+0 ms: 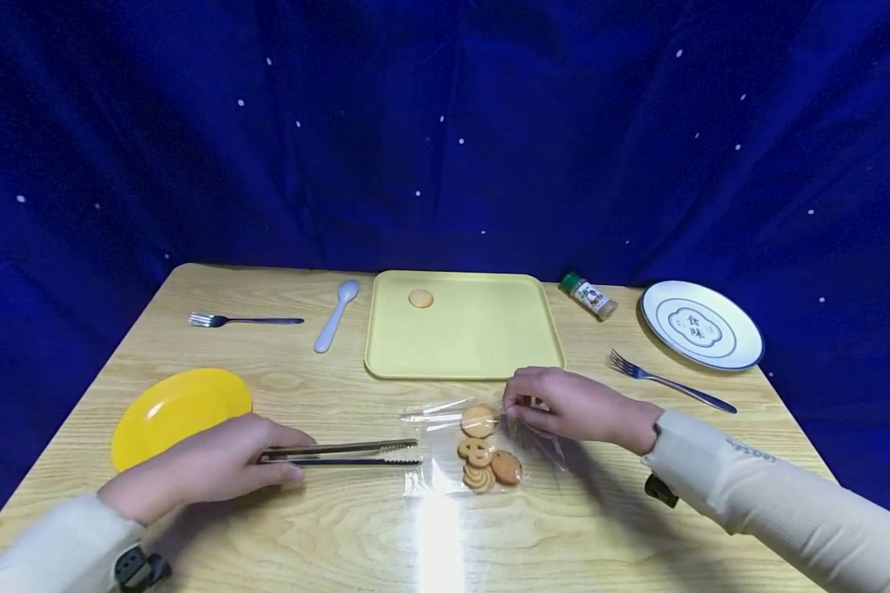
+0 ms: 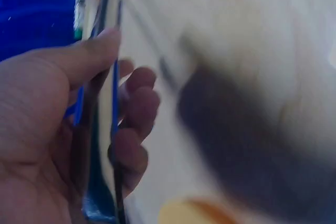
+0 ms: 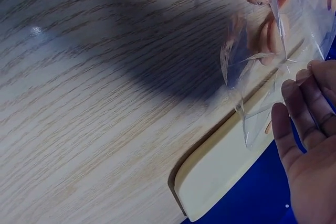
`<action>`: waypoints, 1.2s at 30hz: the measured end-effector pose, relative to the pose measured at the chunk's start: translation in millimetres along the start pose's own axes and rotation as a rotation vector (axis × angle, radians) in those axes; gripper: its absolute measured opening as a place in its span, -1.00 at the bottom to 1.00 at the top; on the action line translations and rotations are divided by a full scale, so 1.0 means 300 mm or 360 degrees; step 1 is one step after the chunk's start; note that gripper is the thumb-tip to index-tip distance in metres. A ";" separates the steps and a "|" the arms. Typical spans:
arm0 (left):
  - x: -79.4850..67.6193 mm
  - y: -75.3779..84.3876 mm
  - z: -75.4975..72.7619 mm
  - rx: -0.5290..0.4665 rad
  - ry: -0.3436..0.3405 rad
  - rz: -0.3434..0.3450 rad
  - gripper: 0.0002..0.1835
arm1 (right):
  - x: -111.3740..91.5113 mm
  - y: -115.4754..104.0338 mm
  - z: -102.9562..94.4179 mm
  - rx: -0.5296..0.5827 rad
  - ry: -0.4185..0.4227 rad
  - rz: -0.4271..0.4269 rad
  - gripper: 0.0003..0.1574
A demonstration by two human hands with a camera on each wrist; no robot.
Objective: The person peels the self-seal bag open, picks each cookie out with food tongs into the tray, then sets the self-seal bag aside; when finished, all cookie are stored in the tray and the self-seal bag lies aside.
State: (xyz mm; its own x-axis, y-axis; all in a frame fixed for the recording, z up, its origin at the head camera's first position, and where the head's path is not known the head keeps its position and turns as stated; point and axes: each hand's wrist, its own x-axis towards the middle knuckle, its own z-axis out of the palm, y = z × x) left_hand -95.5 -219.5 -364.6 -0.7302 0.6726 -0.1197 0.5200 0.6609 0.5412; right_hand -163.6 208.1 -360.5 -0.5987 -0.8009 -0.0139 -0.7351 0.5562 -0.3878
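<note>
My left hand (image 1: 230, 459) grips a pair of metal tongs (image 1: 341, 452), their toothed tips pointing right at the near edge of a clear plastic bag (image 1: 437, 453). In the left wrist view the thumb and fingers (image 2: 139, 103) close around the tongs' arms. Several cookies are in the bag: a round one (image 1: 479, 421), a smiley-face one (image 1: 475, 451), a swirled one (image 1: 478, 478) and a browner oval one (image 1: 507, 467). My right hand (image 1: 571, 405) pinches the bag's right end, just in front of the tray. The right wrist view shows the crinkled plastic (image 3: 252, 98) by its fingertips.
A pale yellow tray (image 1: 482, 329) holds one round cookie (image 1: 421, 298). Around it lie a spoon (image 1: 335, 317), a fork (image 1: 245, 320), a green-capped spice jar (image 1: 589, 296), another fork (image 1: 671, 382) and a white plate (image 1: 737, 333). A yellow plate (image 1: 181, 403) sits behind my left hand.
</note>
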 end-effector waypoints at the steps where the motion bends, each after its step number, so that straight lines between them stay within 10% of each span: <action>1: 0.011 0.005 0.013 -0.0020 0.0000 -0.0007 -0.58 | 0.000 0.000 0.000 0.0000 0.0000 0.0001 -0.92; 15: 0.200 0.069 0.122 -0.0365 -0.0016 0.0011 -0.79 | -0.002 -0.006 -0.005 -0.0008 -0.0004 -0.0004 -0.92; 36: 0.215 0.082 0.140 -0.0628 -0.0078 -0.0127 -0.78 | 0.003 -0.008 -0.005 -0.0044 0.0000 -0.0013 -0.92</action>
State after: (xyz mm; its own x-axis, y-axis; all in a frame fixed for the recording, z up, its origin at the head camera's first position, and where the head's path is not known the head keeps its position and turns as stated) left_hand -111.1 -145.9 -394.1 -0.7345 0.6457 -0.2087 0.2453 0.5395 0.8054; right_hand -162.8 206.3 -358.1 -0.5929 -0.8052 -0.0107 -0.7483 0.5558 -0.3620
